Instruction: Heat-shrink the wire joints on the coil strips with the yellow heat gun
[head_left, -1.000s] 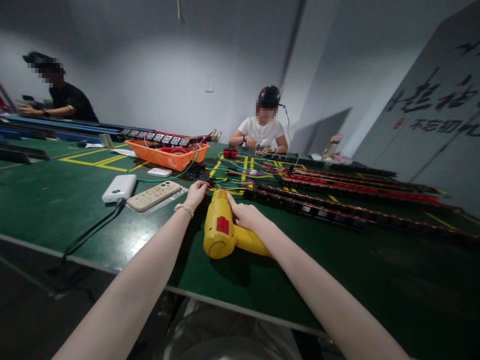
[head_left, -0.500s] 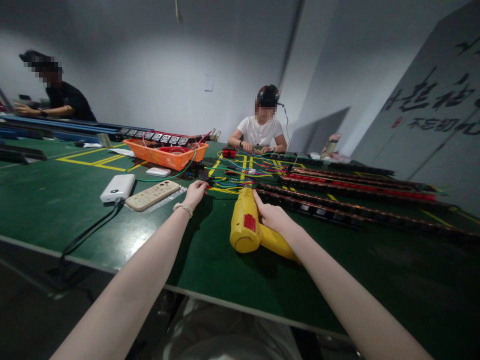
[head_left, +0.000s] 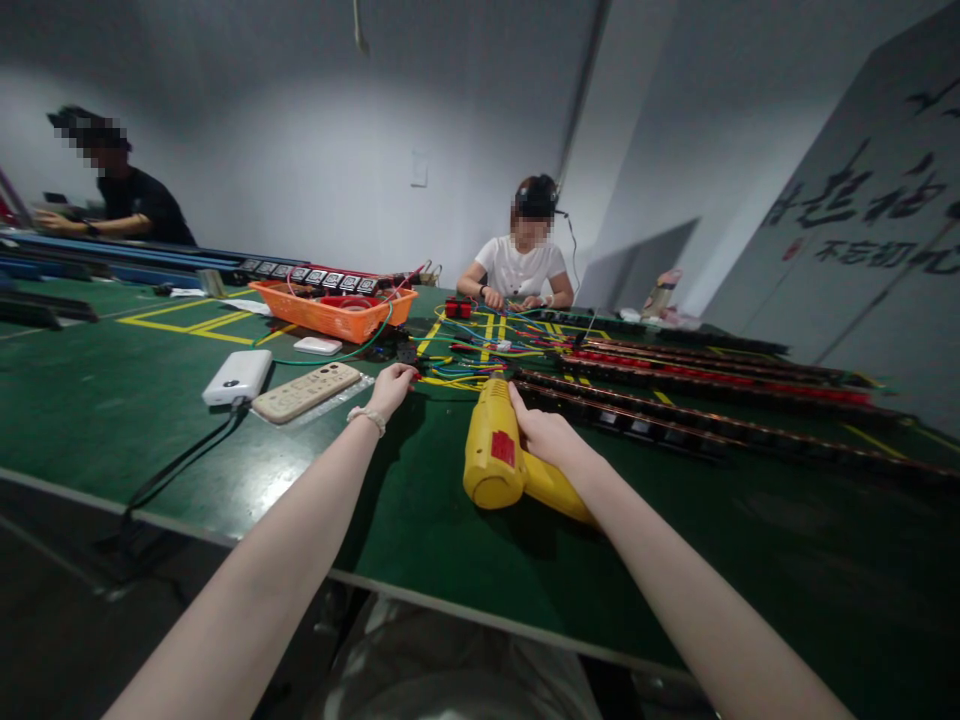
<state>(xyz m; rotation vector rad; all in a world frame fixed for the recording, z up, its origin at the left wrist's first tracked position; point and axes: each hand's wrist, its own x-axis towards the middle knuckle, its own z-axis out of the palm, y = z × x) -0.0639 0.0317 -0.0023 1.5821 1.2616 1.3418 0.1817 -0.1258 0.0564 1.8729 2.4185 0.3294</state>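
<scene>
Gripping side: right hand [head_left: 546, 432] had its fingers wrapped around the handle of the yellow heat gun [head_left: 493, 452], a finger laid along the right flank of the body.
Heat gun: sat right of centre on the near part of the green table [head_left: 427, 530], or just above it, could not tell which. Nozzle end faced away toward the wires [head_left: 465, 378], rear cap toward the wearer, red label on the back.
Left hand: [head_left: 391, 390] well apart from the heat gun, to its left. Fingertips drawn together at a small red bit by the wire ends; too small to tell whether anything was clasped.
Wires: yellow, blue, green and red, spread loosely beyond both hands.
Strips: long dark strips [head_left: 652, 425] ran off to the right from the wires.
Left of the hands: phone [head_left: 307, 392] on clear plastic, power bank [head_left: 238, 377] beside it, black cable [head_left: 180, 462] trailing over the table edge.
Behind these: small white case [head_left: 317, 345], then orange tray [head_left: 334, 320], loaded with parts.
Far side: co-worker in white [head_left: 525, 270], bent over wires; co-worker in black [head_left: 146, 205] at far left.
</scene>
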